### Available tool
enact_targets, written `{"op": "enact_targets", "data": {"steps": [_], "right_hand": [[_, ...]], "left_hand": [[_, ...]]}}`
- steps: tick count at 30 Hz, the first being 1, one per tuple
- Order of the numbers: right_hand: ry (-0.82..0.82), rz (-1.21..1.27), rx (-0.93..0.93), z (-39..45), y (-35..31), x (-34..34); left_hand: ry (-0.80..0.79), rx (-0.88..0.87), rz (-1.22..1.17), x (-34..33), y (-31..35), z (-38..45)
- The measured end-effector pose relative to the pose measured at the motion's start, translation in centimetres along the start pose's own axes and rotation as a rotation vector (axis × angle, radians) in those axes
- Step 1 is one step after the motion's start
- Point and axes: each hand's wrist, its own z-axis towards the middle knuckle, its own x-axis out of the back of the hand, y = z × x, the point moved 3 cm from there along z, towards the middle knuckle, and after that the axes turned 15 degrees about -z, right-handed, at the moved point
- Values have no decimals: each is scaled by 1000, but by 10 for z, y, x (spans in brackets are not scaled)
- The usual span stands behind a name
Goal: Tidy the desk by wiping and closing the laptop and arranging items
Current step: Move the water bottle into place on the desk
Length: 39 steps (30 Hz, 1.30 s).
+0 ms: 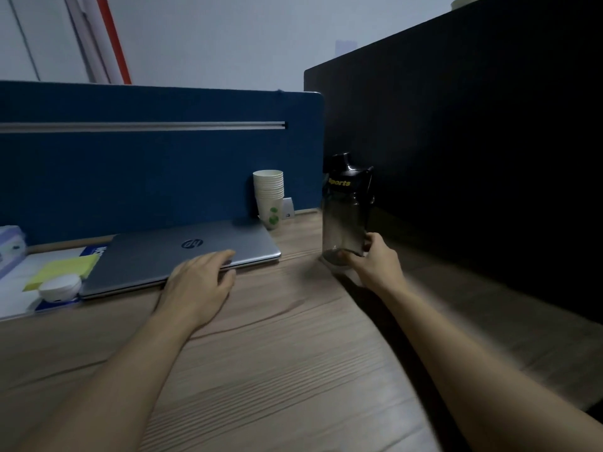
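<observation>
A silver laptop (156, 256) lies closed on the wooden desk (277, 353), close to the blue partition. My left hand (199, 282) rests on its front right edge, fingers curled over the lid and thumb at the rim. A dark translucent sports bottle (344, 216) with a black cap and yellow lettering stands upright to the right of the laptop. My right hand (375, 259) grips the bottle at its base. A stack of white paper cups (269, 197) stands behind the laptop's right corner.
A blue partition (146, 164) closes off the back of the desk and a black panel (473, 158) the right side. At the left lie yellow sticky notes (62, 270), a round white object (60, 288), papers and a pale box (9, 243).
</observation>
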Motion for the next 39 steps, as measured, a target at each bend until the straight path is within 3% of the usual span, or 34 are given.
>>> {"op": "enact_targets", "data": {"steps": [22,31,39], "right_hand": [[20,-185,4,122,-58,-99],[21,-226,10,150,-63,-114],[-72,-258,-1,154,-62,-114]], "left_hand": [[-32,-12,59,-17,-22,48],[-14,-28,69,-15,-22,50],[-24,-23,64,-15,-23,51]]}}
